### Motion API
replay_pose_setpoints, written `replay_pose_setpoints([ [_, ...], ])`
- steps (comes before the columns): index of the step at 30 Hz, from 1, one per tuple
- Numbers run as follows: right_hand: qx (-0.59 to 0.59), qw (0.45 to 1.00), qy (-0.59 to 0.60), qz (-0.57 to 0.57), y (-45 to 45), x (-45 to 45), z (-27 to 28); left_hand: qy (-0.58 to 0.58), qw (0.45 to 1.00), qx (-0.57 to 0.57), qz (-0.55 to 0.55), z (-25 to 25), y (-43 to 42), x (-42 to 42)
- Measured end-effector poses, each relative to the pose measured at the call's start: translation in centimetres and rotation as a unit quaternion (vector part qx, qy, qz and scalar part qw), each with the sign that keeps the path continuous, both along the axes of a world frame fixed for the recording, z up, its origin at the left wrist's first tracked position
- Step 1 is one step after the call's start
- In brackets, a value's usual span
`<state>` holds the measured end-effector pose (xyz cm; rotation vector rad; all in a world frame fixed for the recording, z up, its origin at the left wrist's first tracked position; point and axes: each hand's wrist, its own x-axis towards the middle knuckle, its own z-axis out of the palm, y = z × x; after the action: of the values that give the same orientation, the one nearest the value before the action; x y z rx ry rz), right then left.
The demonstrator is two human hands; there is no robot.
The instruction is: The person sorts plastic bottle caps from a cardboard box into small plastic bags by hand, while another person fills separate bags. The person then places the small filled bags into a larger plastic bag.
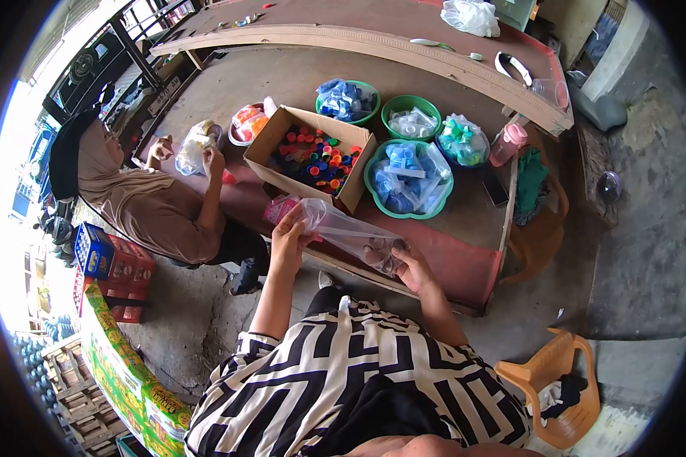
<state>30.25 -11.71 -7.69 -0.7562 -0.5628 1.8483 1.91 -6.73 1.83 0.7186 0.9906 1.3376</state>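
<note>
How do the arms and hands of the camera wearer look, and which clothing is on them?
The left hand and right hand are bare, without gloves, and no watch or bracelet shows. The sleeves look loose, with a geometric pattern of black and cream, and leave the forearms mostly uncovered. Rings cannot be made out.

The left hand and right hand hold a clear bag over the near edge of the worktop; beyond stand a cardboard box of coloured caps and a turquoise basin.
</note>
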Motion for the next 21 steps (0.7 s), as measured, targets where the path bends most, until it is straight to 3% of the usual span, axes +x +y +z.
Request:
replay_pose_setpoints([
  [21, -0.035, 0.994, -0.019, 0.104, 4.9, -6.6, -0.7, 0.028, 0.996, -0.03, 0.079, 1.7, -1.1, -5.8],
])
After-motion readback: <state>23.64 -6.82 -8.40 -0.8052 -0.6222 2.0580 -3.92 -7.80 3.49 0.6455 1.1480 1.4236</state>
